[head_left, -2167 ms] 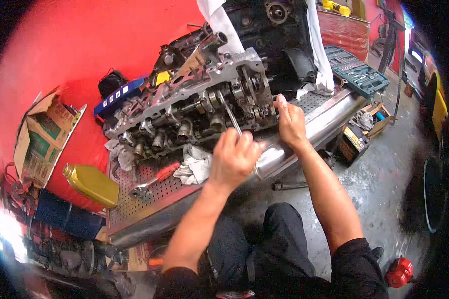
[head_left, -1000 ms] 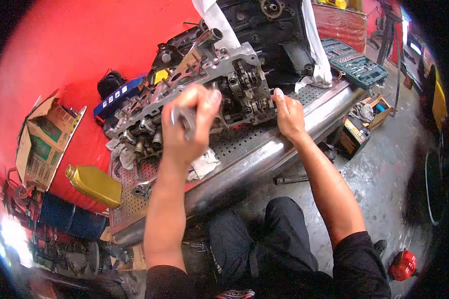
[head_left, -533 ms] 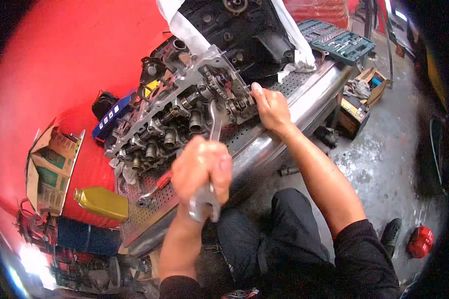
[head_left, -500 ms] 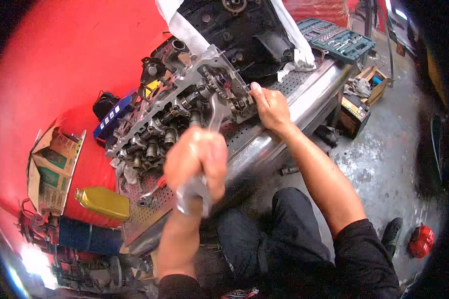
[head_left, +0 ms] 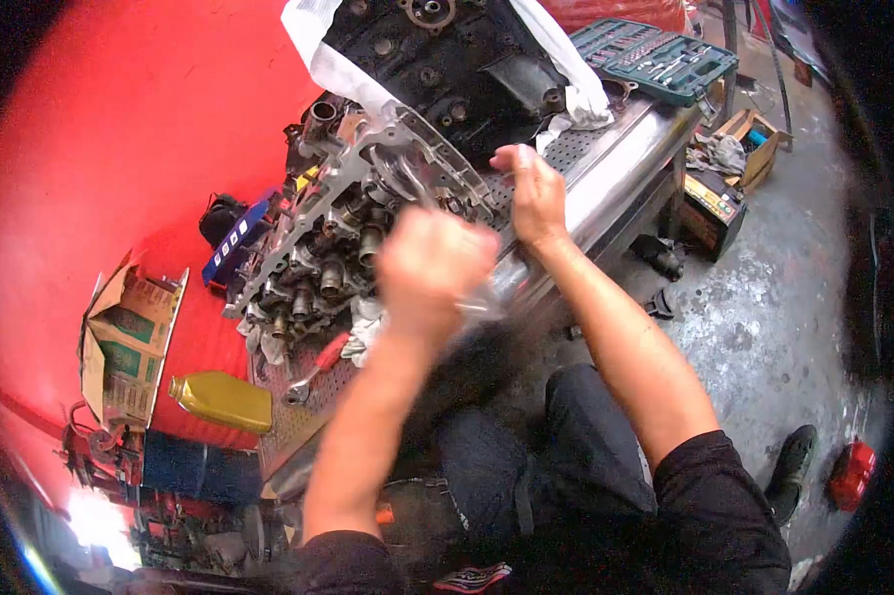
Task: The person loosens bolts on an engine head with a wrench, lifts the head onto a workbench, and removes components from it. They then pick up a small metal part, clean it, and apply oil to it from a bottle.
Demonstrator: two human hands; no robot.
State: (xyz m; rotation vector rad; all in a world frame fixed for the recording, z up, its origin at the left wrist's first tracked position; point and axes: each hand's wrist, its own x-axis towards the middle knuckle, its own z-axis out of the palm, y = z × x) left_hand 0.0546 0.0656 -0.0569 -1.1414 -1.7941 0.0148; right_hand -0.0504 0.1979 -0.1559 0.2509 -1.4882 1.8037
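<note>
A cylinder head (head_left: pixel 330 223) with its valve gear showing leans on the perforated metal bench. Blurred by motion, my left hand (head_left: pixel 435 263) is closed around the handle of a large metal wrench (head_left: pixel 480 303). The wrench's far end reaches to the gear end of the cylinder head, where blur hides its exact seat. Beside that same end is my right hand (head_left: pixel 539 196), fingers and thumb stretched out, holding nothing; a small gap seems to separate it from the head. White cloth (head_left: pixel 365 327) shows below the head.
A black engine block (head_left: pixel 457 74) stands behind on white cloth. An open socket set (head_left: pixel 660 61) lies at the bench's far end. Nearer are a red-handled ratchet (head_left: pixel 316 373), a gold oil bottle (head_left: pixel 221 403) and a cardboard box (head_left: pixel 132 342). A battery (head_left: pixel 713 213) sits on the floor.
My left hand has swung right with the wrench. The cylinder head's gear end has tipped, and my right hand has come off its edge and opened. The view has shifted slightly.
</note>
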